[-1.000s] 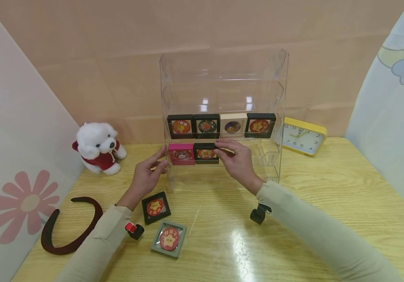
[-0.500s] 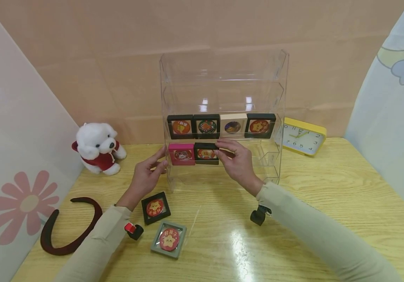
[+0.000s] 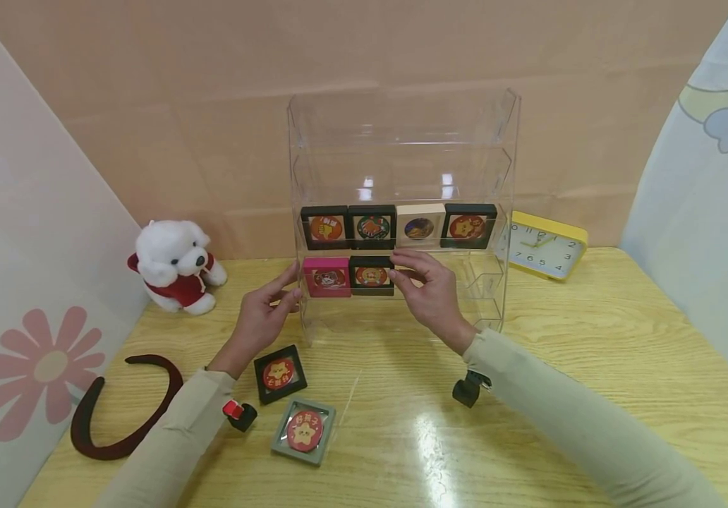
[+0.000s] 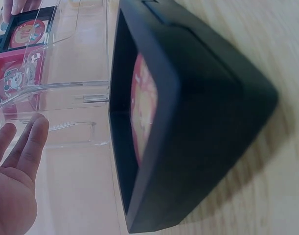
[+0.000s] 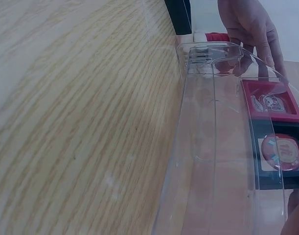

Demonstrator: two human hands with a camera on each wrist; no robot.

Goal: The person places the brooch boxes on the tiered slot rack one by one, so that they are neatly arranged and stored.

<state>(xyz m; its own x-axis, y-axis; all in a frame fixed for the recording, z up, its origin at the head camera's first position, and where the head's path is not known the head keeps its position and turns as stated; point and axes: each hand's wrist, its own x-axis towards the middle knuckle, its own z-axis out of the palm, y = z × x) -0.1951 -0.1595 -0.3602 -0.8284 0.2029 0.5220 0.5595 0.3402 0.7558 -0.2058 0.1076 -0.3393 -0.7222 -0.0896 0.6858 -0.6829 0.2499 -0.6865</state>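
Observation:
In the head view, a clear acrylic display rack (image 3: pixel 402 166) stands upright on the table. My right hand (image 3: pixel 430 293) pinches the right edge of a black badge frame (image 3: pixel 372 276) in the lower occupied tier, thumb in front and fingers at its top corner. Against that frame's left side sits a pink badge frame (image 3: pixel 327 277). My left hand (image 3: pixel 265 314) rests its extended fingers against the rack's left side panel; the left wrist view shows these fingers (image 4: pixel 34 142) fairly straight. Only a bit of my right hand (image 5: pixel 295 215) shows in the right wrist view.
One tier up stand black frames (image 3: pixel 372 227) and a cream frame (image 3: pixel 420 226). On the table lie a black frame (image 3: pixel 280 374), a grey frame (image 3: pixel 303 431) and a dark headband (image 3: pixel 125 446). A plush dog (image 3: pixel 176 264) and a yellow clock (image 3: pixel 544 247) flank the rack.
The pinched black frame has barely shifted, its top edge tilting slightly and settling beside the pink frame. Both hands stay almost in place.

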